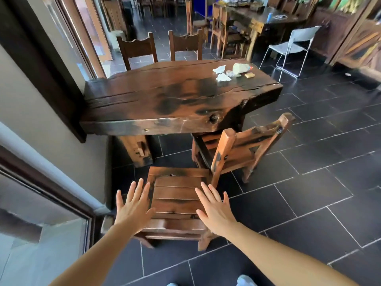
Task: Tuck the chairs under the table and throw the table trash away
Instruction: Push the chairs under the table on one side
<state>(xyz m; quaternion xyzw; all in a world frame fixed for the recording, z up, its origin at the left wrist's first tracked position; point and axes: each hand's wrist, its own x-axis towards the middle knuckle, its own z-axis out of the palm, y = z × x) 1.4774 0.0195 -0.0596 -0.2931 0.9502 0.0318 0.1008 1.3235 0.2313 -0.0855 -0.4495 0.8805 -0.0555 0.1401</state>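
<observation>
Left hand (134,205) and right hand (214,209), fingers spread and empty, hover over a wooden chair (177,203) near the slab table (165,96).

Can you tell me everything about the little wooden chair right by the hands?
The near chair looks like reddish-brown wood with dark scorched-looking patches. Its seat is made of flat slats across a frame, and its backrest edge shows nearest the camera. It stands upright on the dark tiled floor, seat facing the table, not yet tucked under. The left hand and right hand spread open above its sides, not gripping.
</observation>
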